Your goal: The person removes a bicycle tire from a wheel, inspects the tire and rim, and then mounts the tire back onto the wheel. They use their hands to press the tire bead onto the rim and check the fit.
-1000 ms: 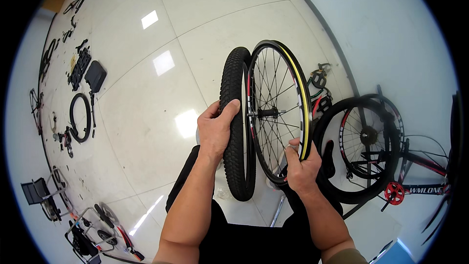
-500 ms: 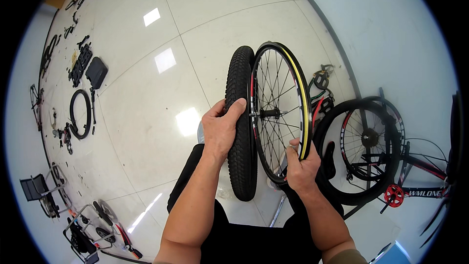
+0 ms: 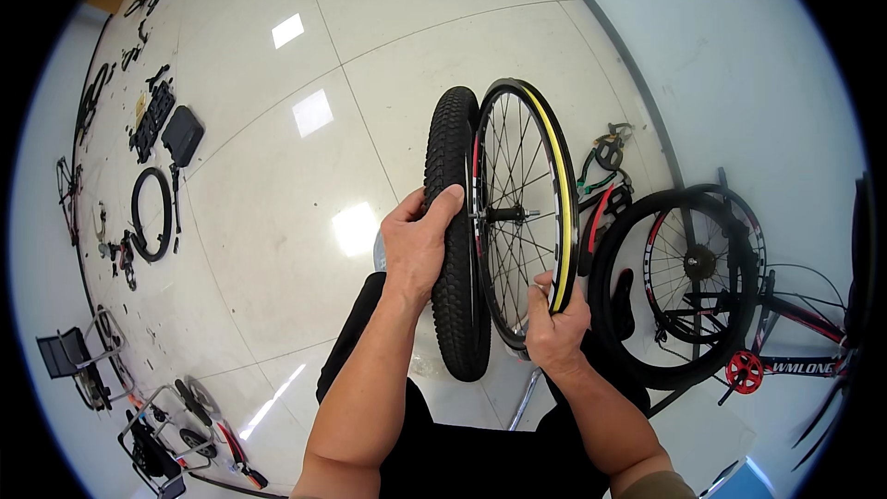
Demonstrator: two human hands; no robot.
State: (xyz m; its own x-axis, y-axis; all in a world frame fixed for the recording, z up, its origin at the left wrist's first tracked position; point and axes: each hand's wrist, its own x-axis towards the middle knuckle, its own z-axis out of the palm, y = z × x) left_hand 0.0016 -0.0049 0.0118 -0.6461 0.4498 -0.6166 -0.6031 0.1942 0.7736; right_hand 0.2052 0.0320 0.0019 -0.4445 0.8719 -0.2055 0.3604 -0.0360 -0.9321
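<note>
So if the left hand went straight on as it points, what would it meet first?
The black tire that the left hand holds; beyond it, probably the wheel, though depth is unclear.

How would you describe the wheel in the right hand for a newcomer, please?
Over the pale floor, the right hand grips the spoked wheel, right of the knobby tyre. Unlike the sprocketed wheel near the wall, it shows a yellow rim strip.

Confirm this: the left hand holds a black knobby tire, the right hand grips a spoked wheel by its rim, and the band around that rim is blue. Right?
Not quite: the band around the rim is yellow, not blue, as the head view shows. The rest stands: the left hand holds a black knobby tire and the right hand grips a spoked wheel by its rim.
</note>
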